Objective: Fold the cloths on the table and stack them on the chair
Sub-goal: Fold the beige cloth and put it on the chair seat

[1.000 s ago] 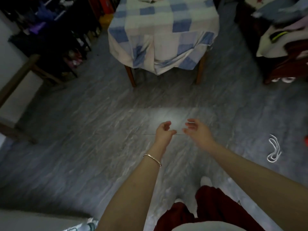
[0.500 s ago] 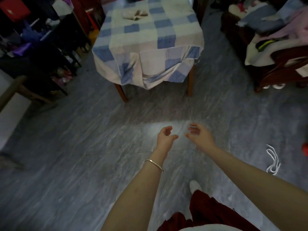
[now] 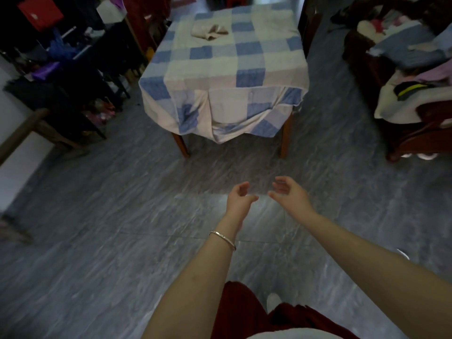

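Grey floor (image 3: 122,204) in a cluttered room, with one checked-covered worktop (image 3: 244,69) far ahead.
One crumpled beige cloth (image 3: 209,31) lies on the worktop's far left. One chair (image 3: 420,140), far right, is cut off and heaped with blurred clothes. The left grip (image 3: 241,199) and right grip (image 3: 288,194), both near, are loosely spread and hold nothing.
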A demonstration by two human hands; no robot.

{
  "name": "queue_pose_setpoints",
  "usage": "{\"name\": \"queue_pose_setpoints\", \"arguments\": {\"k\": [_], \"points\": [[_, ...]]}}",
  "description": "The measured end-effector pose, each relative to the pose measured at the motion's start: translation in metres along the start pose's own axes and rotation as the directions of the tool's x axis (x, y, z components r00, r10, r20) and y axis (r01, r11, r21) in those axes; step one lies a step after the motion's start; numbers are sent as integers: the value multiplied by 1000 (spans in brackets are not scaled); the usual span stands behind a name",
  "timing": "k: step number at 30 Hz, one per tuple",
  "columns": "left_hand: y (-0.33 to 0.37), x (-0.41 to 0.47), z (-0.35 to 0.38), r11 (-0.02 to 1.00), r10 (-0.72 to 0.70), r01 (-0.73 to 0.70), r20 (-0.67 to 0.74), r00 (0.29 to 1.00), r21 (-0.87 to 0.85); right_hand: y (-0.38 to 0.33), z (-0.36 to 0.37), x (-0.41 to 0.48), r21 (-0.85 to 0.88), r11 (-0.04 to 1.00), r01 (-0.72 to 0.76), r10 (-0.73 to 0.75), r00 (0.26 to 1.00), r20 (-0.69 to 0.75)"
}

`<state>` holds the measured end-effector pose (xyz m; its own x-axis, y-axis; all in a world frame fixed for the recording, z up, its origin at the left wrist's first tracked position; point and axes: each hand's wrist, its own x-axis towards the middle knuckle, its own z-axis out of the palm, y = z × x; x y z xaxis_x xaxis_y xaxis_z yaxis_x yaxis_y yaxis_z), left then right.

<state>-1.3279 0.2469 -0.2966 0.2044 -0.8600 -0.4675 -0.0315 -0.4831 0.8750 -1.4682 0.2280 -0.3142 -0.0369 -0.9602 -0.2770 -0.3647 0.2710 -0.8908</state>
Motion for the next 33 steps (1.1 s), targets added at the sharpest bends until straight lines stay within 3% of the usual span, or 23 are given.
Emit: {"name": "queue_pose_setpoints", "arguments": {"k": [15,28,33], "points": [[56,110,-37,997,39,-44,-74,996,-64,-71,55,107,29,999,31,-33,999,43],[112,234,-120,997,20,-23,-44,999,-73,-139,142,219,8,999,47,-47,999,12],[117,268,-155,997,0,-7,-81,997,-82,-161,181,243,4,999,36,-36,997,67]]}}
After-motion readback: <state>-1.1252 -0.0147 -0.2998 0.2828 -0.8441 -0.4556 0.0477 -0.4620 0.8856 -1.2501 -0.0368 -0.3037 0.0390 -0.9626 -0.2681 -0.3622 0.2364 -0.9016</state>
